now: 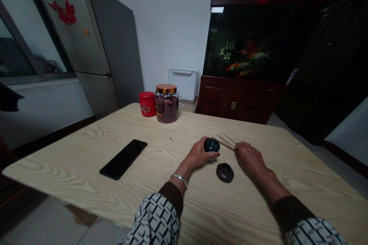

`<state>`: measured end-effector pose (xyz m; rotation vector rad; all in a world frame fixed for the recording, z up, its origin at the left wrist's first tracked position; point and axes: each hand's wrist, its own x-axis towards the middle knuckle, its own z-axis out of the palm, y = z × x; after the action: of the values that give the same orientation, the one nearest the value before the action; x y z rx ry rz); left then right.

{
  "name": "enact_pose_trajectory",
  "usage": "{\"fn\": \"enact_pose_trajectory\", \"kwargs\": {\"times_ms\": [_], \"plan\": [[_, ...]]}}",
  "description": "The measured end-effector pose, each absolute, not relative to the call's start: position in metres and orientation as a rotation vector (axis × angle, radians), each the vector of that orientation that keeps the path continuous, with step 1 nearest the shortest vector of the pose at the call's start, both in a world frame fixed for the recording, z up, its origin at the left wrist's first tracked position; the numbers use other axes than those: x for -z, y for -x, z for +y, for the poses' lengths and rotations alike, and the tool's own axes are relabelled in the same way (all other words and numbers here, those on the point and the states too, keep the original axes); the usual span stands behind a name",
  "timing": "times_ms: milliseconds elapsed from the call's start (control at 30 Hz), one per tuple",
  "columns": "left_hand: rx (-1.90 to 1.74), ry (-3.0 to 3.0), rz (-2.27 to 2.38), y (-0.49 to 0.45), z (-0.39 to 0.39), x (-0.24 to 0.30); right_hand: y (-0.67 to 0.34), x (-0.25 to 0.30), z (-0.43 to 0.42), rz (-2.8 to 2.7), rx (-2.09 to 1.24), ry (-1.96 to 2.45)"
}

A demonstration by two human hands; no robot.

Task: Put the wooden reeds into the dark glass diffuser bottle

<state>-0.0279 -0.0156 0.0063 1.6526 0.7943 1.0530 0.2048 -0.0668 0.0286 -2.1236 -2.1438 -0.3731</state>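
My left hand [199,152] is closed around a small, dark, glossy round jar [212,144], fingers and thumb on its left and near sides. My right hand [250,157] is closed on several thin wooden sticks [226,142], which stick out to the left from its fingertips. The tips of the sticks fan out close to the jar's right side. Between the two hands, on the table nearer to me, lies a dark brown round lid [225,172] with a knob on top. What is inside the jar cannot be made out.
A black phone [123,159] lies on the wooden table [86,153] at the left. At the far edge stand a red canister [147,104] and a glass jar [166,105] with a copper-coloured lid. A tiny brown bit [170,138] lies mid-table. Behind are a fridge and a fish tank.
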Motion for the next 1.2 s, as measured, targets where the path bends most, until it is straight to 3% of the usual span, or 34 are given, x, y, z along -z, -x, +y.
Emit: {"fn": "enact_pose_trajectory", "kwargs": {"times_ms": [133, 400, 500, 900, 1200], "plan": [[-1.059, -1.629, 0.793, 0.027, -0.014, -0.002, -0.207, -0.052, -0.066, -1.901, 0.223, 1.980], [-1.045, -1.719, 0.794, 0.028, -0.011, 0.000, -0.183, -0.115, -0.041, -0.973, -0.526, 1.010], [-1.030, -1.727, 0.800, 0.028, -0.011, -0.002, -0.164, -0.121, -0.033, -0.876, -0.565, 0.856], [-1.029, -1.690, 0.812, 0.027, -0.012, -0.004, -0.144, -0.102, -0.025, -1.063, -0.352, 0.895], [-1.041, -1.748, 0.803, 0.029, -0.014, -0.006, -0.133, -0.086, -0.032, -1.448, -0.601, 1.197]]}}
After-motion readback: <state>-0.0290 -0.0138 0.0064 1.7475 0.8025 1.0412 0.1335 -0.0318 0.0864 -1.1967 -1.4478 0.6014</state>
